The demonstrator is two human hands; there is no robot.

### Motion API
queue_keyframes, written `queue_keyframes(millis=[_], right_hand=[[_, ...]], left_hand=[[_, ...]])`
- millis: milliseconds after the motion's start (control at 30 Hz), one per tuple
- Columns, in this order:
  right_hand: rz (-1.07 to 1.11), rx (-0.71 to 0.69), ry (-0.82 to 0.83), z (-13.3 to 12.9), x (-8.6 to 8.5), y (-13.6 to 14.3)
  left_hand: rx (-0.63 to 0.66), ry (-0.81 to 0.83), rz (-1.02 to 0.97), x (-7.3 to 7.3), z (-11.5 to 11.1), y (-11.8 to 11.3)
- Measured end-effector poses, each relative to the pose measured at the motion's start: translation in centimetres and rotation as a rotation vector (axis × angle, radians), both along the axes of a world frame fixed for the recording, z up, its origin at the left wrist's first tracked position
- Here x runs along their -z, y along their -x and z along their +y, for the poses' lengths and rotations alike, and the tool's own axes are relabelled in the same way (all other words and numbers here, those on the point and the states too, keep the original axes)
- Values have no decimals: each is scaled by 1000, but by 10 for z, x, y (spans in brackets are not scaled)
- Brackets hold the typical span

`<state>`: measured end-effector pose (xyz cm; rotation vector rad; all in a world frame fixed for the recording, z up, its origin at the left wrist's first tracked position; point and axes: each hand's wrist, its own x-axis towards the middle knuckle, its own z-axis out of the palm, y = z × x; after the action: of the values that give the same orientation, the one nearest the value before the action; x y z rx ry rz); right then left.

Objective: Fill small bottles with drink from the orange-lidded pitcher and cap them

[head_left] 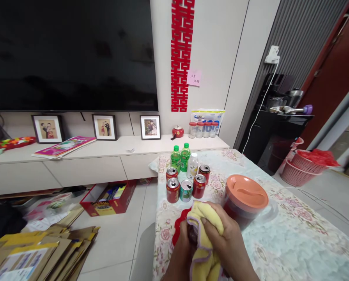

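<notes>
My right hand (231,242) is closed on a yellow cloth (205,216) with a purple edge, bunched up and hanging down. The cloth is pressed over a dark, glossy object (192,234), which my left hand (180,249) grips from the side. Most of that object is hidden, so its kind cannot be made out. Partly behind my left hand lies a red mat (178,226) with a scalloped edge. Just right of my hands stands a pitcher with an orange lid (247,192) and dark red contents.
Beyond my hands stand several drink cans (173,191), two green bottles (176,158) and a clear bottle (193,166) on the flowered tablecloth (297,234). A white cabinet (86,171) runs along the wall. Flattened cardboard (66,249) and a red box (110,207) lie on the floor.
</notes>
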<state>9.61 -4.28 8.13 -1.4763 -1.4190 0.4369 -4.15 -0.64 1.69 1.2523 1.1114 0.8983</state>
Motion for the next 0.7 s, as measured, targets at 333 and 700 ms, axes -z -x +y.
queue_keyframes(millis=[333, 700], right_hand=[[194, 104, 19, -12, 32, 0], [-276, 149, -174, -59, 62, 5]], left_hand=[[158, -90, -171, -6, -4, 9], [96, -196, -120, 7, -7, 7]])
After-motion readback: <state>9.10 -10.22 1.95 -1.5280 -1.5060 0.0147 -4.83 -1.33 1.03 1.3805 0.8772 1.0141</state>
